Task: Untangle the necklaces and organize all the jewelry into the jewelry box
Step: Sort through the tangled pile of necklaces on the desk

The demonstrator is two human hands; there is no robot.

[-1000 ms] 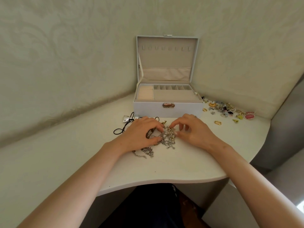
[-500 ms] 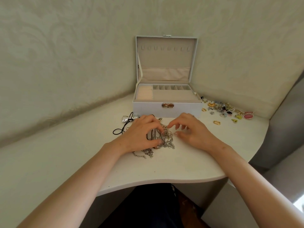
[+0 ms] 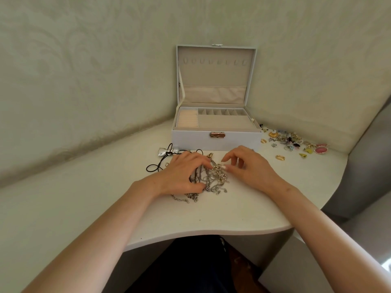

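Note:
A tangle of silver chain necklaces [image 3: 213, 182] lies on the white table [image 3: 84, 208] in front of the open pale-blue jewelry box [image 3: 214, 139]. My left hand [image 3: 184, 172] rests over the left part of the tangle, fingers curled into the chains. My right hand [image 3: 246, 166] pinches a beaded strand [image 3: 219, 167] at the top of the tangle with thumb and forefinger. A black cord necklace with a silver pendant [image 3: 164, 154] lies to the left, partly under my left hand. Beige compartments in the box hold nothing.
A scatter of small jewelry [image 3: 294, 142], earrings, rings, a pink brooch [image 3: 321, 149] and a gold link [image 3: 280, 157], lies right of the box. The wall closes in behind and on the left. The table's curved front edge runs near my lap.
My hands have shifted slightly over the tangle. The right fingers have closed onto the beaded strand and the chains are spread a little more downward.

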